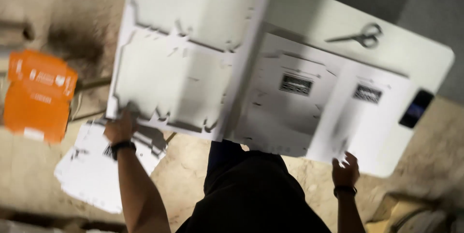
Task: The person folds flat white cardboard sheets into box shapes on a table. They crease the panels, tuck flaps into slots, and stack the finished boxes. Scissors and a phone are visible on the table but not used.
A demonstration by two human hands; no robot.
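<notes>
A large white die-cut cardboard sheet point(183, 59) is lifted and tilted above a white table point(420, 59). My left hand point(120, 127) grips the sheet's lower left edge; a black band sits on that wrist. My right hand point(345, 169) hovers at the near edge of the table, fingers spread, touching or just off the flat white sheets point(309, 112) stacked there. Those flat sheets carry dark printed label blocks. The frame is blurred by motion.
Scissors point(360, 35) lie on the far part of the table. A dark phone point(415, 108) rests at its right edge. More white sheets point(92, 170) lie on the floor at left, beside an orange box point(38, 93). Cardboard shows at the bottom right.
</notes>
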